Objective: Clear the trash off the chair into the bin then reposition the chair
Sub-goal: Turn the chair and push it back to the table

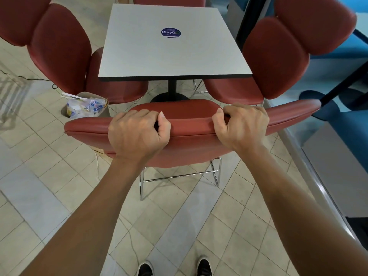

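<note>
On the far left, a bin (87, 105) sits on the floor (49, 176), tucked beside a red chair. It is full of crumpled wrappers and paper, so the trash part of the job looks done (I cannot see the near seat itself, as its back hides it).

Next comes the left hand (137, 132). Its fingers curl over the top edge of the near chair (191, 124), with the thumb wrapped in front. It holds on tight. A grip up high like this makes it easy to push or steer the chair.

In the middle, past the chair, stands the square grey counter (173, 52) with a round blue sticker (170, 32) on it. The chair faces it and sits near its front edge, so I think the plan is to slide it in under there.

Then the right hand (242, 124) grips the same top edge in the same way. The two hands are spread apart, which should keep the chair from twisting.

On the far right, another red chair (278, 62) is already set close to the counter.
</note>
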Available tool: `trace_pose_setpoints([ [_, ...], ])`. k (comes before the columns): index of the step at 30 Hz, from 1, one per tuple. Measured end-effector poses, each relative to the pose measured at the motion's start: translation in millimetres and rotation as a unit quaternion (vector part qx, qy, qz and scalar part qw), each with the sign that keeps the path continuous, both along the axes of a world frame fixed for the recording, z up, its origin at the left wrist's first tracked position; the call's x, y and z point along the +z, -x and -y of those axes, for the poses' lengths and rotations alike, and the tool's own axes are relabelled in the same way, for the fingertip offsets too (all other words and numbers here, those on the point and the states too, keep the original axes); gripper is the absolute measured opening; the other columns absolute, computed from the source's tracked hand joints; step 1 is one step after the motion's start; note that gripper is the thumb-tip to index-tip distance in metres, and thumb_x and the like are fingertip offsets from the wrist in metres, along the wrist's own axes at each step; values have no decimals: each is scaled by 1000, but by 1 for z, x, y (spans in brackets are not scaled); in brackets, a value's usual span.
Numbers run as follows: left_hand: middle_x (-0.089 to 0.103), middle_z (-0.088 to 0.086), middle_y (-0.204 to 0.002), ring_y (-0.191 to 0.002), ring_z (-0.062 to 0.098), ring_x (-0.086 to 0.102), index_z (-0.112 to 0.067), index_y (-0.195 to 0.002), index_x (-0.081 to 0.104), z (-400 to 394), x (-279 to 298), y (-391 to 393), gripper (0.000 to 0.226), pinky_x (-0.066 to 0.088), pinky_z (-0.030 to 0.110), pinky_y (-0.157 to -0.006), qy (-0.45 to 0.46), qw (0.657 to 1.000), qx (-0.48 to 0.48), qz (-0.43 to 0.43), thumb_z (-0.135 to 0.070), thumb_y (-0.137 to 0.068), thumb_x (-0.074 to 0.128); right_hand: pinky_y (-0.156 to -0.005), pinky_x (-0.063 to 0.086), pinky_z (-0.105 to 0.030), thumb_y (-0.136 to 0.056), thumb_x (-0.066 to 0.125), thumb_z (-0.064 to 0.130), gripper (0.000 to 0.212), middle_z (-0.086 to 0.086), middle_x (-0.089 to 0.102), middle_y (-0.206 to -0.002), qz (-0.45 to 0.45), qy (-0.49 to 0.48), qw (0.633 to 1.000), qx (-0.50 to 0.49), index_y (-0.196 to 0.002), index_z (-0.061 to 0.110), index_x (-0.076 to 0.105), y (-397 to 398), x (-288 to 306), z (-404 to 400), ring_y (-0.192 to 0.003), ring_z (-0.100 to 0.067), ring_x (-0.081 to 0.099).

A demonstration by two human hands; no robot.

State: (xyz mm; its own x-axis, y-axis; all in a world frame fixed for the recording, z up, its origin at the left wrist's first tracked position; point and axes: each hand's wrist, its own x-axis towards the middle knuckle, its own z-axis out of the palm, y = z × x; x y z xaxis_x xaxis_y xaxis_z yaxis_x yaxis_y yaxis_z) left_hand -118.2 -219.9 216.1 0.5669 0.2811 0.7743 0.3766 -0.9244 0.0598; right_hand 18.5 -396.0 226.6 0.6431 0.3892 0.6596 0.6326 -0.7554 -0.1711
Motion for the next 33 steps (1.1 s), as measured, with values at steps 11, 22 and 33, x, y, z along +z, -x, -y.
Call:
trace_pose_setpoints([
  [11, 52, 2, -50, -46, 25, 48, -15, -54, 54, -21, 0, -7, 32, 32, 30, -54, -21, 1000, -13, 14, -23, -84, 52, -65, 29, -25, -81, 47, 37, 40, 6, 45, -47, -25, -19, 1000, 0, -50, 16, 59, -3, 0, -18, -51, -11, 31],
  [22, 58, 1, -54, -51, 24, 54, -16, -59, 61, -35, -6, -9, 34, 35, 31, -57, -46, 998, -20, 37, -27, -88, 47, -64, 28, -24, -80, 48, 33, 36, 10, 35, -49, -17, -27, 999, -6, -47, 18, 45, 2, 3, -28, -49, -12, 32],
  [33, 66, 0, -63, -59, 24, 59, -18, -68, 68, -26, 10, 1, 34, 39, 31, -62, 53, 995, -38, -73, -33, -89, 46, -68, 43, -34, -81, 40, 38, 37, -4, 65, -64, -67, 31, 996, -41, -67, 15, 66, 12, 12, -25, -62, -27, 57],
])
